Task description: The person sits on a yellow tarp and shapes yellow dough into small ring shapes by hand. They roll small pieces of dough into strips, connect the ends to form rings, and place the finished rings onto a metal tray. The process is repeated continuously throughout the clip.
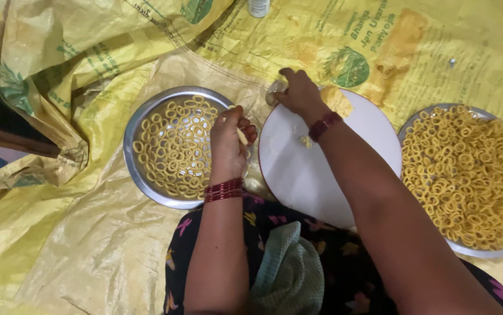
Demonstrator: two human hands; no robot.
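**2 hands at work between 2 plates of dough rings**

The left hand (231,140) is curled shut on a thin strip of pale dough (242,136), its fingers pinched round it just above the right rim of a steel plate (141,186). That plate holds 1 loose layer of small yellow dough rings (176,146). Red bangles (223,189) sit on the left wrist.

The right hand (298,93) is well apart from the left one, with its fingers closed on a pale lump of dough (275,91) at the upper left edge of a round white board (304,175). A few dough crumbs (305,141) lie on the board near the wrist, and a yellow smear of dough (338,100) lies just beside the hand.

To the right, a second steel plate (484,252) is heaped with many more rings (473,169). Everything rests on yellow woven sacking (88,245) spread over the floor. A checked green cloth (289,274) lies on the person's lap.
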